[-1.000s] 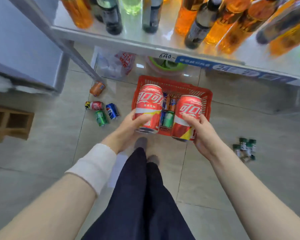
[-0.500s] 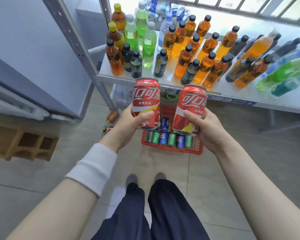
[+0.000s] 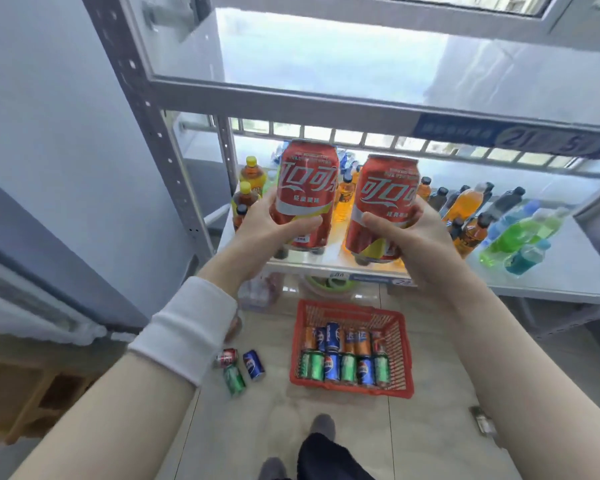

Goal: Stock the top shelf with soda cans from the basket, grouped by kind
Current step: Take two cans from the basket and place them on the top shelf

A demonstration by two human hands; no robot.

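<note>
Below the top shelf [image 3: 326,64], left hand [image 3: 267,230] wraps 1 red cola can [image 3: 307,188] mid-body, right hand [image 3: 420,237] a 2nd cola can [image 3: 383,199]; likely full, they should feel rigid, slick, weighty. Basket [image 3: 407,344] holds more.

Upright orange drink bottles [image 3: 465,206] with black caps and yellow-capped bottles [image 3: 252,171] are carried on the lower shelf [image 3: 568,275]. Green bottles [image 3: 513,237] and a blue bottle [image 3: 525,259] are laid on their sides at its right. A green bowl [image 3: 329,285] is stored beneath it. Three loose cans are located on the tiled floor [image 3: 430,427]: red [image 3: 226,357], blue [image 3: 253,364], green [image 3: 234,379]. A wooden crate [image 3: 25,403] is positioned at lower left.
</note>
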